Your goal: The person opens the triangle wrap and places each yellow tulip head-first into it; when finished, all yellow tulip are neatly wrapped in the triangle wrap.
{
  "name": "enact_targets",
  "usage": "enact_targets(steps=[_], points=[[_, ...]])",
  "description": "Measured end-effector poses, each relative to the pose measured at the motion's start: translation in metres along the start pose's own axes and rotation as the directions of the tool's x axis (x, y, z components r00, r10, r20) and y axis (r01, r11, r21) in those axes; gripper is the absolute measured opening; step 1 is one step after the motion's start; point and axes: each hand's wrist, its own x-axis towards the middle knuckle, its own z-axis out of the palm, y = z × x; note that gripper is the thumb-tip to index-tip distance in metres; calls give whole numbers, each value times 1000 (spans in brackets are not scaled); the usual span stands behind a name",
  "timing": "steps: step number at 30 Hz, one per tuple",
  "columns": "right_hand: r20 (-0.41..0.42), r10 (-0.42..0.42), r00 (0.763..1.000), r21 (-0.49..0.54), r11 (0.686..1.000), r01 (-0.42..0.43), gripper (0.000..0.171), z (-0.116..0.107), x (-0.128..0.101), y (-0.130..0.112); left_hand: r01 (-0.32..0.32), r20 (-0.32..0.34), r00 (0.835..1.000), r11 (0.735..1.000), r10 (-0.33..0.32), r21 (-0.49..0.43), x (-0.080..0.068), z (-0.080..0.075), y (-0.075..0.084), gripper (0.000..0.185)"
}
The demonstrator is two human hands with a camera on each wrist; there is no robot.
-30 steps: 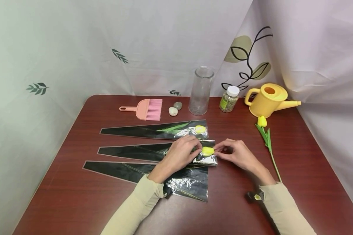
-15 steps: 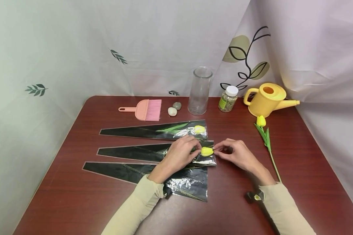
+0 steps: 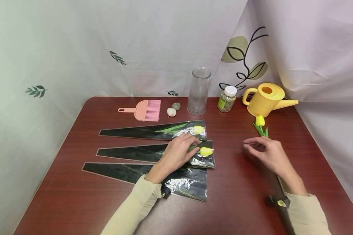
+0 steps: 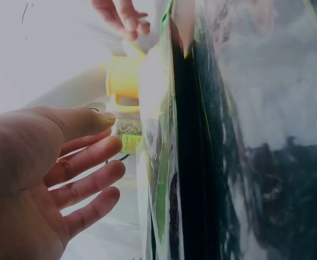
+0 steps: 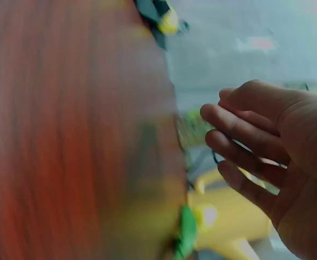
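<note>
In the head view my left hand (image 3: 177, 151) is over the middle dark plastic flower sleeve (image 3: 129, 151), behind a yellow tulip head (image 3: 206, 151) that shows at the sleeve's wide end. In the left wrist view its fingers (image 4: 96, 179) are loosely bent beside the sleeves, with nothing seen between them. My right hand (image 3: 272, 155) is over the table, its relaxed fingers (image 5: 239, 146) holding nothing. Beneath it lies a loose yellow tulip (image 3: 260, 121), its stem partly hidden by the hand and wrist. Another sleeve (image 3: 129, 132), farther back, contains a tulip (image 3: 198, 129).
A third sleeve (image 3: 191, 186) lies nearest the front, partly under the left forearm. Along the back stand a pink dustpan and brush (image 3: 147, 111), two stones (image 3: 172, 112), a glass vase (image 3: 198, 94), a white-capped jar (image 3: 226, 99) and a yellow watering can (image 3: 264, 99).
My right hand has left the tulip head at the middle sleeve's end and moved right, over the loose tulip. The left hand stays at nearly the same place.
</note>
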Motion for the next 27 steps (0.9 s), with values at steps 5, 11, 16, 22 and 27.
enact_targets(steps=[5,11,16,22,27], points=[[-73,118,990,-27,992,-121,16,-23,-9,14,1,8,1000,1000,-1,0,-1,-1,0,14],[-70,202,977,-36,978,-205,13,-29,-18,26,-2,4,1000,1000,2,21,-3,-2,1,11],[-73,254,964,-55,964,-259,12,-30,-24,30,-18,3,1000,1000,18,13,-8,-4,4,9],[-57,362,930,-139,920,-367,13,-37,-31,35,-113,158,982,993,106,37,-23,-14,21,7],[-18,446,895,-180,879,-442,19,-40,-36,39,-225,360,916,969,177,98,-39,-16,34,18]])
